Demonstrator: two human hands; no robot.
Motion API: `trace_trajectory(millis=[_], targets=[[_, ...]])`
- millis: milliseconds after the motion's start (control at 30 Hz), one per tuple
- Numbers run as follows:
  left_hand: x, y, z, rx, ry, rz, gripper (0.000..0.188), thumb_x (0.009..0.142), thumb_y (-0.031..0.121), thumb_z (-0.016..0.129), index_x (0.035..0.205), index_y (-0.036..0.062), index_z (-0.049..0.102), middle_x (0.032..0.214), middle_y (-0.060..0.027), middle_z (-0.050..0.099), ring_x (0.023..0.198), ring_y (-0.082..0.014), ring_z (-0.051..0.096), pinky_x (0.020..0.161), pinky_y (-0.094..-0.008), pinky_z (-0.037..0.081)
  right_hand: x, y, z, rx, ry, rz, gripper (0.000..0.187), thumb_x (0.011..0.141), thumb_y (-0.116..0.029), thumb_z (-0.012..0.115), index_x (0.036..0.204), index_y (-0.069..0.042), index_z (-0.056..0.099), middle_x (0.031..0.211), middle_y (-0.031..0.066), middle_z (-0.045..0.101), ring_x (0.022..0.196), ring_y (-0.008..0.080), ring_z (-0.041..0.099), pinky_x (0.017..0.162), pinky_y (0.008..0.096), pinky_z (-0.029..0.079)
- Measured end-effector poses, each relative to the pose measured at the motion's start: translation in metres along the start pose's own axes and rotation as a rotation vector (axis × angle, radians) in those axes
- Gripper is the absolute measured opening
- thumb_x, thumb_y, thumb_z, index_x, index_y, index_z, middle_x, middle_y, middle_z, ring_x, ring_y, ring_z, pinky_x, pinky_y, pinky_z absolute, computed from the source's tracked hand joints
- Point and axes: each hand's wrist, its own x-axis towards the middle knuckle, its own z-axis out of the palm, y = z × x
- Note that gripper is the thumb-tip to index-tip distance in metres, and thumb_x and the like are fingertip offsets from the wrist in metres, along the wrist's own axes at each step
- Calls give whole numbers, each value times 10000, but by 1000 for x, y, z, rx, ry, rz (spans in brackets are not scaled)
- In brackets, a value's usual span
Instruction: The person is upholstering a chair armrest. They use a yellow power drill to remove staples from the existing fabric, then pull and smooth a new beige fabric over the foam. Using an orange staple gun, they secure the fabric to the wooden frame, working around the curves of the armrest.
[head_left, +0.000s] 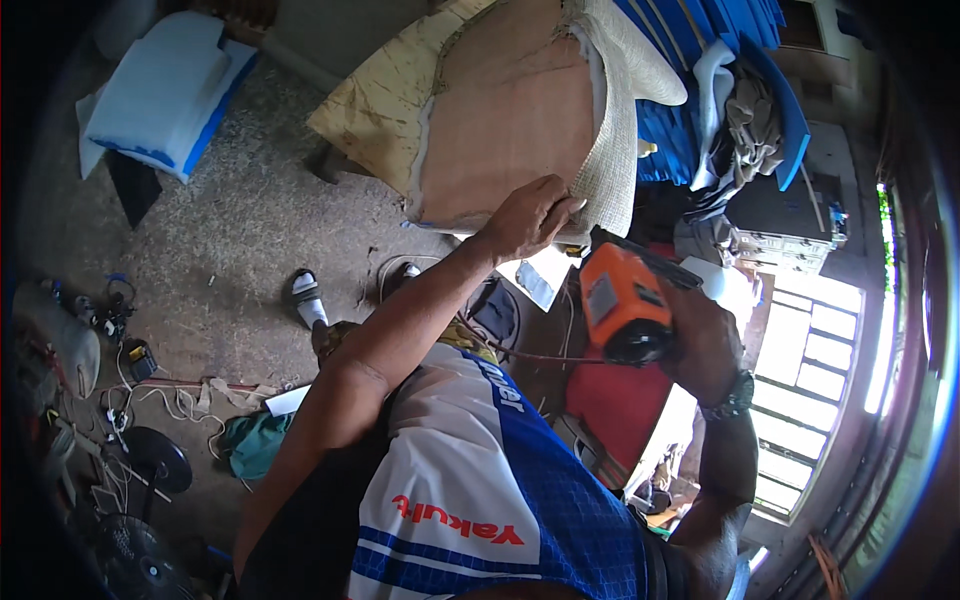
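My right hand (705,345) grips an orange and black staple gun (622,300), its black nose pointing at the near right corner of an upholstery panel. The panel has a bare brown board (510,110) on top, with pale padding showing along its sides. Cream woven fabric (608,170) wraps round its right edge. My left hand (530,220) lies at the near edge of the panel, fingers curled and closed on the fabric there. The nose is close to the fabric; whether they touch I cannot tell.
A yellowish sheet (375,110) lies under the panel's left side. Blue panels (680,50) and crumpled cloth (752,125) are piled at far right. A white-and-blue padded piece (160,90) rests at far left. Cables (185,405) and a fan (140,560) occupy the floor at near left.
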Motion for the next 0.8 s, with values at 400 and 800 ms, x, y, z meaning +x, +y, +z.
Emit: trace_trajectory(millis=[400, 800], targets=[[-3, -5, 2, 64, -93, 137, 163, 976, 116, 595, 905, 8, 495, 835, -162, 520, 800, -367, 554, 722, -457, 445, 42, -43, 3, 44, -257, 281, 430, 825, -201, 695, 1213, -84, 552, 891, 159, 699, 870, 365, 701, 714, 520, 561], [-1, -30, -30, -262, -300, 60, 245, 1004, 236, 503, 1002, 15, 610, 969, -192, 646, 949, -351, 645, 830, -443, 514, 66, -58, -10, -90, -340, 238, 300, 839, -209, 650, 1064, -13, 627, 777, 174, 699, 747, 358, 715, 666, 499, 565]])
